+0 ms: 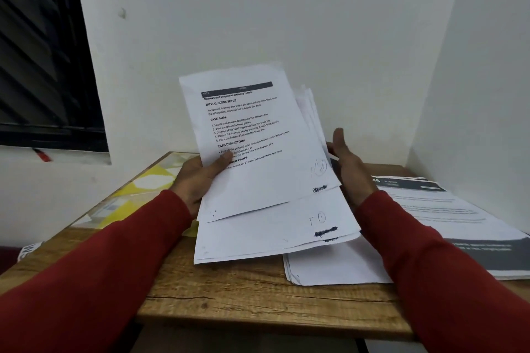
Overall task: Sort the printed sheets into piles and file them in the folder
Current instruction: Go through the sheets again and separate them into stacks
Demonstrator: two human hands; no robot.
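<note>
Sheets (pixel 258 157) stand tilted in my left hand (pixel 198 178), whose thumb presses on the printed front while the other fingers curl behind, out of sight. The top page leans away from the ones under it, which fan out lower down and carry handwritten marks near the bottom corner. My right hand (pixel 348 165) is at the right edge of the bundle, its fingers (pixel 339 137) straight and relaxed, touching the pages without gripping. Below that hand a second pile of paper (pixel 338 264) lies flat on the wooden surface (pixel 243 301), and further right of it lies another pile (pixel 447 218) with dark header bands.
</note>
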